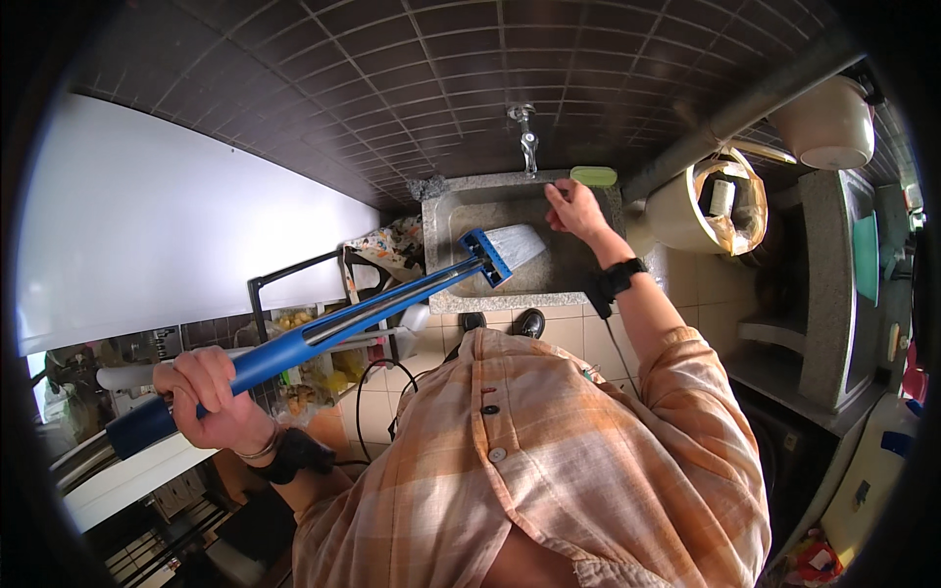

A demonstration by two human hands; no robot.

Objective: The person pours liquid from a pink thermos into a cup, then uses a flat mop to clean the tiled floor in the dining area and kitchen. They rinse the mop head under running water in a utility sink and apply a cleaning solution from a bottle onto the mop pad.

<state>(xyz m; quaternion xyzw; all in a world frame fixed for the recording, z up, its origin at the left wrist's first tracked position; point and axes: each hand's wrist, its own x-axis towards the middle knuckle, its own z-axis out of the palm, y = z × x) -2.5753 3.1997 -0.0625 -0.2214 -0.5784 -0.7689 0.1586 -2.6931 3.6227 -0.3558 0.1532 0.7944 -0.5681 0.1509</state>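
My left hand (pixel 209 400) is wrapped around the blue handle (pixel 287 353) of a squeeze mop, which slants up to the right. The blue mop head (pixel 486 257) hangs over a stone sink (pixel 507 300), with a flat whitish pad (pixel 517 246) sticking out of it. My right hand (pixel 577 209) hovers above the back right of the basin, near a chrome tap (pixel 528 147). Its fingers are loosely bent, thumb apart, and I see nothing in them. A green soap dish (pixel 594 176) lies on the sink's back rim, just beyond that hand.
Right of the sink stands a pale bucket (pixel 665 220) with a bag liner and a can inside. A pipe (pixel 735 117) slants along the tiled wall. On the left are a large white panel (pixel 184 235) and a patterned cloth (pixel 393 246). Cables hang by both wrists.
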